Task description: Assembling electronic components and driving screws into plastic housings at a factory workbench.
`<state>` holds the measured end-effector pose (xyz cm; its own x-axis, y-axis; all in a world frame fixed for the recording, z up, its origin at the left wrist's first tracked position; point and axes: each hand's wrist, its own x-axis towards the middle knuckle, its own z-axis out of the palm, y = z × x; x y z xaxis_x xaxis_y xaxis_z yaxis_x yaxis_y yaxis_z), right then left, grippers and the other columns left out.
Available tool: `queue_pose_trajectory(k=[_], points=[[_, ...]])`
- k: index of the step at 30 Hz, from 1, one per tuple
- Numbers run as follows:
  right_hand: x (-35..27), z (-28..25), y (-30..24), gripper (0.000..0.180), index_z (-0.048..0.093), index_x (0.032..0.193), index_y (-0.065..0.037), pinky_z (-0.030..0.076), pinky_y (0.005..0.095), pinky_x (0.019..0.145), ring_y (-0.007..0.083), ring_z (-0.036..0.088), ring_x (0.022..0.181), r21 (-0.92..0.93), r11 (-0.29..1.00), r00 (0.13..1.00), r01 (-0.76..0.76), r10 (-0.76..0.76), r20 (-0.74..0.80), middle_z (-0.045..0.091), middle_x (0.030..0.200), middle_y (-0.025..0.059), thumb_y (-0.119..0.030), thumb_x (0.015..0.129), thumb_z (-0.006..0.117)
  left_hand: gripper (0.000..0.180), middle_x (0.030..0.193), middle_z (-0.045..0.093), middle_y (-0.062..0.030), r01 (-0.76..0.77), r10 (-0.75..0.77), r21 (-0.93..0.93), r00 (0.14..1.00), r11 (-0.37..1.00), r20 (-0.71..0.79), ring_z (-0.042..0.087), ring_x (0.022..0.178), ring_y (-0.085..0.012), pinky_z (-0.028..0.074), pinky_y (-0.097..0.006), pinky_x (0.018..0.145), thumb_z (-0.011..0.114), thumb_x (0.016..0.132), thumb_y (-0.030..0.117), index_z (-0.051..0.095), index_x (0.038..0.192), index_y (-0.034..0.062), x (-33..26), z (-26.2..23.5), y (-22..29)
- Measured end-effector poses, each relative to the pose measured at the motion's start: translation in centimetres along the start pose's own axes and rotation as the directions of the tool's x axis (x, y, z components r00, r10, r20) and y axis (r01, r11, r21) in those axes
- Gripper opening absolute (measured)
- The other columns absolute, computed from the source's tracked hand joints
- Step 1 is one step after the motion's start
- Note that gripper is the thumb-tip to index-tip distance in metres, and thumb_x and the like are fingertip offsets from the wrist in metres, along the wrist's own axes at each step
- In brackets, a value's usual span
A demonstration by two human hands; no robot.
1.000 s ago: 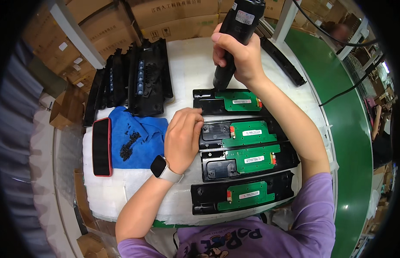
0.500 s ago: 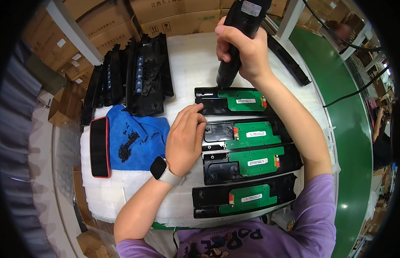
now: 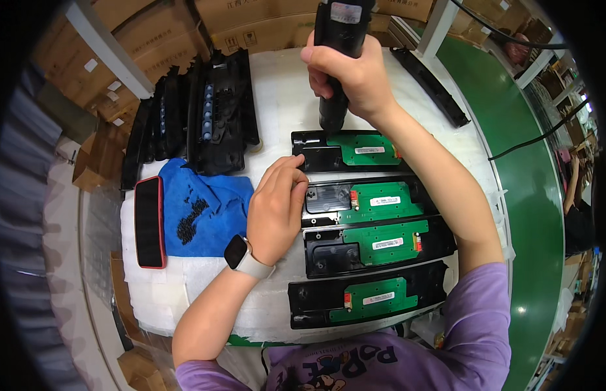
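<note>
A black electric screwdriver (image 3: pixel 340 45) is gripped in my right hand (image 3: pixel 358 81). It stands nearly upright, its tip at the top edge of the farthest black plastic panel (image 3: pixel 319 160), beside that panel's green circuit board (image 3: pixel 368 140). My left hand (image 3: pixel 275 202) has its fingers bent close together, fingertips on the panel's left end; its thumb side is partly hidden. Nearer to me lie three more black panels, the second (image 3: pixel 325 201), third (image 3: pixel 335 254) and nearest (image 3: pixel 308 306), each with a green board. My right forearm covers the right end of the farthest panel.
Left of my left hand, a blue cloth (image 3: pixel 234 192) carries a pile of small black screws (image 3: pixel 193 221), with a red-edged phone (image 3: pixel 150 221) alongside. Black plastic housings (image 3: pixel 234 130) stand at the far left. Another black strip (image 3: pixel 433 88) lies far right; cardboard boxes (image 3: pixel 283 36) line the back.
The view has shifted slightly. My right hand and the screwdriver have moved a little left, along the top edge of the farthest panel. My left hand stays at the panel's left end.
</note>
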<state>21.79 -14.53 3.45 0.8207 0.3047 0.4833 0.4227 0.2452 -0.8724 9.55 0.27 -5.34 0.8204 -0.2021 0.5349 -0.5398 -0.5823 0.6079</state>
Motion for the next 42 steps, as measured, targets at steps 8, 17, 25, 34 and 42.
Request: queue_pose_trajectory(k=[8, 17, 25, 34, 42], points=[[-0.6, 0.1, -0.1, 0.016, 0.056, 0.067, -0.001, 0.037, 0.0232, 0.038, 0.0087, 0.048, 0.041, 0.011, 0.998, 0.998, 0.056, -0.057, 0.040, 0.051, 0.052, 0.0014, -0.012, 0.074, 0.067, 0.005, 0.104, 0.061, -0.0202, -0.036, 0.036, 0.010, 0.999, 0.999, -0.023, 0.056, 0.102, -0.0362, 0.045, -0.039, 0.084, 0.055, 0.082, 0.001, 0.054, 0.083, -0.0032, -0.2, 0.2, -0.1], [-5.0, -1.0, -5.8, 0.022, 0.050, 0.095, -0.004, 0.037, 0.0268, 0.047, 0.0093, 0.038, 0.040, 0.172, 0.980, 0.995, 0.095, -0.089, -0.047, 0.041, 0.055, -0.0012, -0.023, 0.084, 0.052, 0.007, 0.097, 0.065, -0.0143, 0.049, -0.059, -0.100, 0.994, 0.994, -0.097, 0.061, 0.096, -0.0283, 0.047, -0.032, 0.082, 0.062, 0.077, 0.003, 0.059, 0.081, -0.0011, -0.5, -1.3, 1.3], [-10.0, -1.7, -9.8, 0.025, 0.050, 0.099, -0.006, 0.040, 0.0297, 0.053, 0.0111, 0.039, 0.041, 0.472, 0.870, 0.990, 0.140, -0.118, -0.076, 0.041, 0.057, 0.0001, -0.028, 0.088, 0.046, 0.016, 0.094, 0.065, -0.0094, 0.433, -0.314, -0.669, 0.901, 0.604, 0.299, 0.059, 0.090, -0.0122, 0.045, -0.023, 0.082, 0.054, 0.091, 0.010, 0.059, 0.092, -0.0051, -1.6, -1.0, 4.8], [-10.2, -0.7, -8.8, 0.028, 0.049, 0.103, -0.007, 0.041, 0.0295, 0.052, 0.0104, 0.040, 0.042, 0.457, 0.884, 0.995, 0.097, -0.104, -0.010, 0.041, 0.056, -0.0011, -0.031, 0.089, 0.043, 0.012, 0.092, 0.064, -0.0072, 0.468, -0.321, -0.688, 0.883, 0.555, 0.342, 0.058, 0.082, -0.0075, 0.045, -0.020, 0.075, 0.059, 0.087, 0.005, 0.058, 0.096, -0.0037, -2.4, -0.7, 5.2], [-10.4, 0.3, -8.9, 0.025, 0.050, 0.103, -0.008, 0.041, 0.0296, 0.052, 0.0106, 0.039, 0.042, 0.360, 0.933, 0.996, -0.025, 0.056, -0.074, 0.040, 0.056, -0.0009, -0.027, 0.089, 0.043, 0.009, 0.088, 0.064, -0.0077, 0.443, -0.325, -0.647, 0.896, 0.621, 0.301, 0.059, 0.079, -0.0099, 0.046, -0.021, 0.074, 0.064, 0.078, -0.003, 0.061, 0.087, -0.0046, -2.6, -0.4, 5.1]])
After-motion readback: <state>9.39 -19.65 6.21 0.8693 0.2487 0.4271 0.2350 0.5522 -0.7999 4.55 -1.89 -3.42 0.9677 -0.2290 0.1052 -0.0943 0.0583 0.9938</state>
